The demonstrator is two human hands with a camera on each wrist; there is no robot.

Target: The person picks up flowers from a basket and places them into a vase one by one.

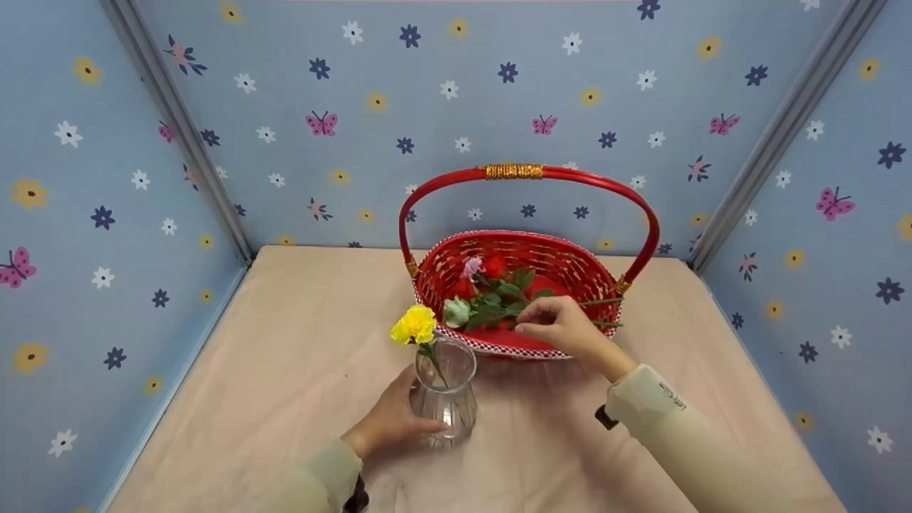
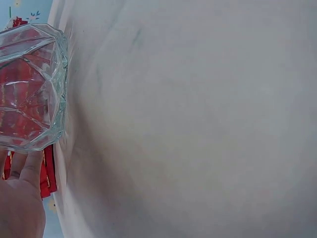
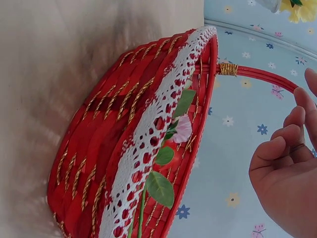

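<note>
My left hand (image 1: 390, 420) grips the side of a clear glass vase (image 1: 459, 406) standing on the table, thumb across its front. One yellow carnation (image 1: 413, 325) leans out over the vase's left rim, its stem inside the glass. In the left wrist view, the faceted base of the vase (image 2: 29, 94) shows close up. Over the front of a red woven basket (image 1: 570, 265) hovers my right hand (image 1: 563, 328), fingers loosely bent around nothing. Beneath and left of it in the basket lie a pale whitish-green rose (image 1: 456, 312), a pink flower (image 1: 472, 268), red blooms (image 1: 494, 266) and green leaves.
The basket's tall red handle (image 1: 598, 181) arches above the flowers. Green stems (image 1: 602, 302) stick out past its right side. White lacy trim (image 3: 148, 121) runs round the rim. Patterned blue panels (image 1: 456, 107) stand behind and at both sides of the cloth-covered table (image 1: 306, 342).
</note>
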